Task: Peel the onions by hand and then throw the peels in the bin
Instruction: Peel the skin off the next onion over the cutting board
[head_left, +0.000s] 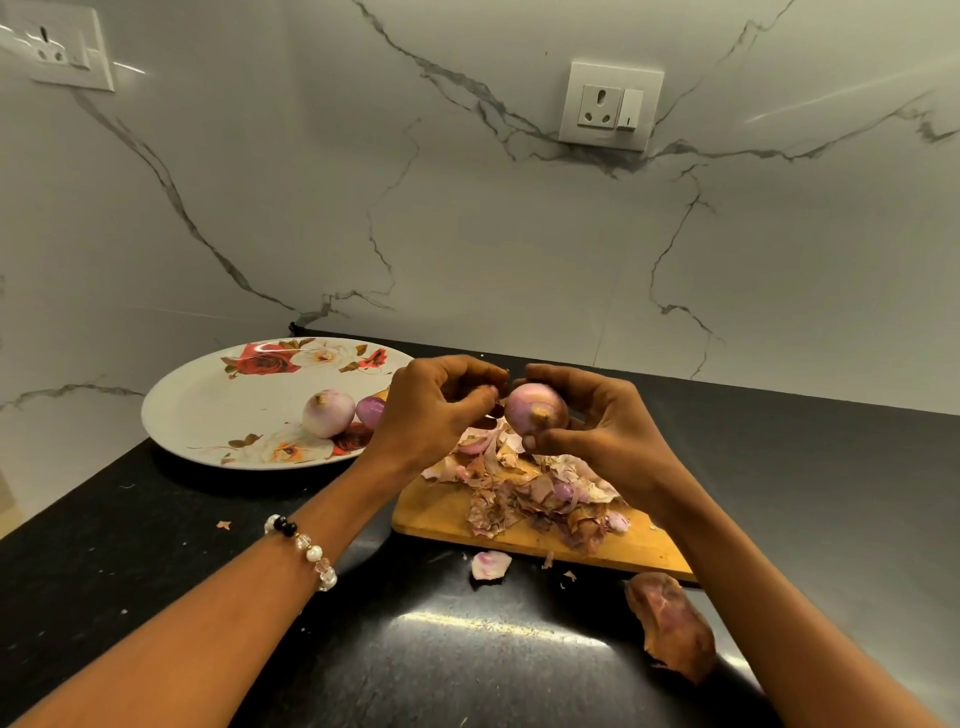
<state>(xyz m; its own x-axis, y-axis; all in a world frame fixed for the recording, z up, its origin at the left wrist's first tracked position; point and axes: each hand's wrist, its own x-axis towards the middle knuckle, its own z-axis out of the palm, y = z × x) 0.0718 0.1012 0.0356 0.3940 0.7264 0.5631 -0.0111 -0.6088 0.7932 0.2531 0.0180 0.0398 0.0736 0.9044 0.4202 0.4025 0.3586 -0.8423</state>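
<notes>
My right hand grips a pale purple onion above the wooden cutting board, root end toward me. My left hand is just left of it, fingers curled, pinching a brown scrap of skin at the onion's side. A heap of dry peels lies on the board below. Two peeled onions, a pale one and a darker purple one, sit on the floral plate at the left.
The black counter carries stray peels: a pale piece in front of the board and a large brown skin near my right forearm. A marble wall with a socket stands behind. No bin is in view.
</notes>
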